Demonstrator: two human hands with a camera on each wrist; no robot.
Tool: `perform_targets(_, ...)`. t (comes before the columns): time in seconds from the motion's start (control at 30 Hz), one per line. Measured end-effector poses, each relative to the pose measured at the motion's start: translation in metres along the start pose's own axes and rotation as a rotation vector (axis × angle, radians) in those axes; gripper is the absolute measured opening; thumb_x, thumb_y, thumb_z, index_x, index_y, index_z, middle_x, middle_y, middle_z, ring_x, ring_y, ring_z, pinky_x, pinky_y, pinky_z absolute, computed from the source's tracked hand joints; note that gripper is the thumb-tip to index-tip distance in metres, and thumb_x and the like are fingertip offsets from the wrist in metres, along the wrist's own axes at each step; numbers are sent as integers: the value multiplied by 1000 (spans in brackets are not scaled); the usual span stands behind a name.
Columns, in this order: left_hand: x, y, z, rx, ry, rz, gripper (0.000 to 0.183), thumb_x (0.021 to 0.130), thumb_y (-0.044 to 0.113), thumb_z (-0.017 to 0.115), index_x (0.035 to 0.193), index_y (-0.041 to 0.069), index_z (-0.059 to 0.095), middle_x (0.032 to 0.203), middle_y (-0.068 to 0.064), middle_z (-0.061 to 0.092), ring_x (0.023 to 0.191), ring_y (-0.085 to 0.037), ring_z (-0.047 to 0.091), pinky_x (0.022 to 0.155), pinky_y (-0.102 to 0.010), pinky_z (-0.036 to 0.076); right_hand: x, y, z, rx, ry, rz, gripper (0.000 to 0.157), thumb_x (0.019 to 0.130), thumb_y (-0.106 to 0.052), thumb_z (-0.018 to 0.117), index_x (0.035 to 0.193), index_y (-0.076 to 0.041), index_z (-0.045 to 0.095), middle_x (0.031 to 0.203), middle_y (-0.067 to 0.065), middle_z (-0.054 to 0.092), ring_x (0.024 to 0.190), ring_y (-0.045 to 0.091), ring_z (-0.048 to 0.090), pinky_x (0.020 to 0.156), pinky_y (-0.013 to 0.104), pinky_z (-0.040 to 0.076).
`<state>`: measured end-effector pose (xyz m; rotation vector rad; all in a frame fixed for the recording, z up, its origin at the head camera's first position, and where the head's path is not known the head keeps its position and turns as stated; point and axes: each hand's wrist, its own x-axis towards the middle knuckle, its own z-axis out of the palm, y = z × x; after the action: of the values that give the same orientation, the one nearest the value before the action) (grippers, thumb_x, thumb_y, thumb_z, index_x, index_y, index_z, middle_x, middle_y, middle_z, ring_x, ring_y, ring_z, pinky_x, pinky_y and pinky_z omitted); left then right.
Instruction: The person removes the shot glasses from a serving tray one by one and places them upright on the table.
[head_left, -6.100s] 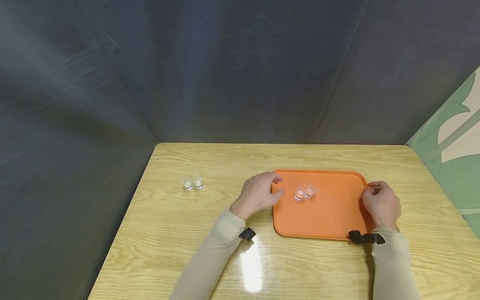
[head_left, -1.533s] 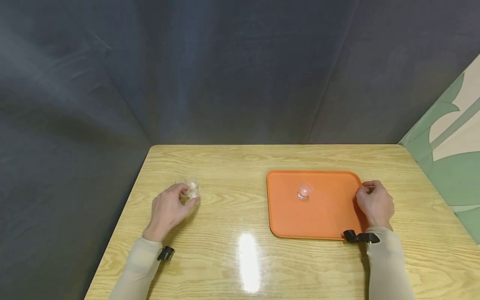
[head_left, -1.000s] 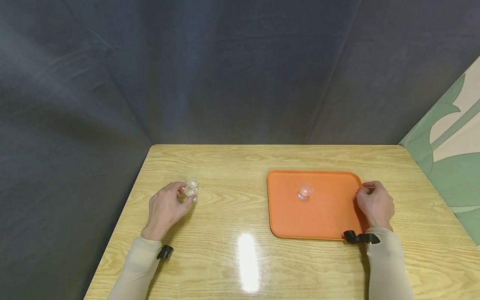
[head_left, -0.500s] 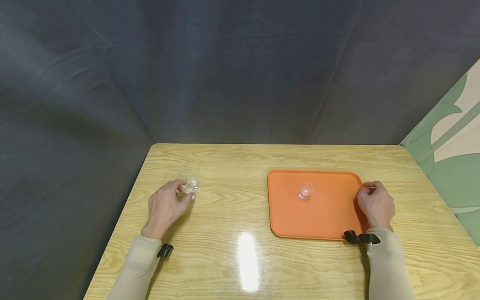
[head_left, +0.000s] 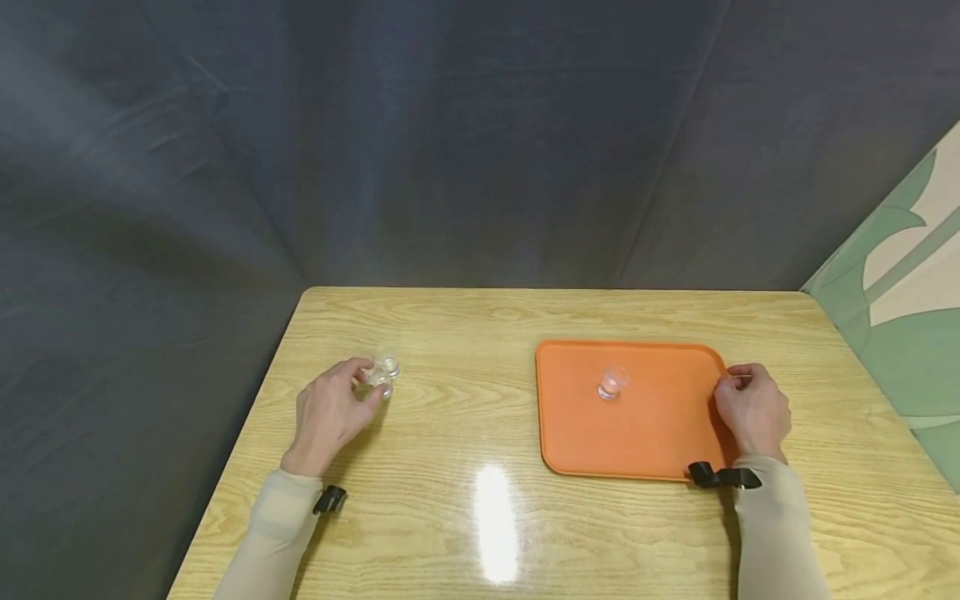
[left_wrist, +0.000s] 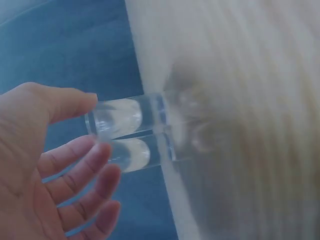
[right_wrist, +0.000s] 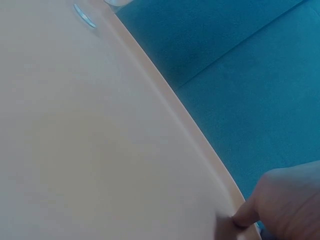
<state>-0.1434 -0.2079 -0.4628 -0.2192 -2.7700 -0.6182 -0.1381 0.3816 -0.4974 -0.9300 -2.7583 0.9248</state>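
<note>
At the table's left side, my left hand (head_left: 330, 412) pinches a small clear shot glass (head_left: 380, 379) between thumb and fingers. Just behind it stands another shot glass (head_left: 390, 364). The left wrist view has the thumb on the rim of the upright held glass (left_wrist: 120, 117), with a second glass (left_wrist: 137, 152) close alongside and fingertips near its rim. One more clear shot glass (head_left: 612, 382) stands on the orange tray (head_left: 637, 442). My right hand (head_left: 756, 412) grips the tray's right rim, thumb on the inside; its other fingers are mostly hidden.
The wood-grain table (head_left: 450, 433) ends at a dark cloth (head_left: 480, 150) behind and to the left. A green and white patterned panel (head_left: 911, 333) borders the right side. Bare tabletop lies between the glasses and the tray.
Six seconds ago two glasses stood on the tray; one has gone to the left group with my left hand. Lately that hand has shifted slightly back and left. The right hand keeps its grip.
</note>
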Motion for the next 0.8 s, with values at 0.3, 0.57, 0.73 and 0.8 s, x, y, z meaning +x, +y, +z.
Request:
perform_targets(0.3,4,5,-6,17,-15,-26,36,93,38,79,117,12,78,91,-3,76,62,-17,61,52,-35,45,-1,-2,0,4,-5,4,47,101,-25,47,137,1,59,120,26,67,100,45,62,69,41,36)
perform_targets(0.57,12,20,-4,-57,57,-18,30,95,35,76,114,12,80,94,-3,76,65,-17,57,52,-32,43,-2,-3,-1,5,-4,6,46,101,-25,47,137,1,58,120,26,66,101,45,61,71,42,36)
perform_targets(0.73,18,39,3,-91,49,6,29,95,37,76,113,14,80,96,-2,77,81,-23,69,59,-38,52,-2,-3,-1,1,-12,10,47,101,-26,47,138,1,58,121,26,66,102,45,61,71,41,36)
perform_targets(0.8,21,47,7,-106,39,19,29,95,36,76,113,14,80,98,-2,78,85,-25,71,61,-40,54,-2,-4,-1,1,-18,7,47,101,-26,47,138,1,58,121,26,66,102,45,61,71,41,35)
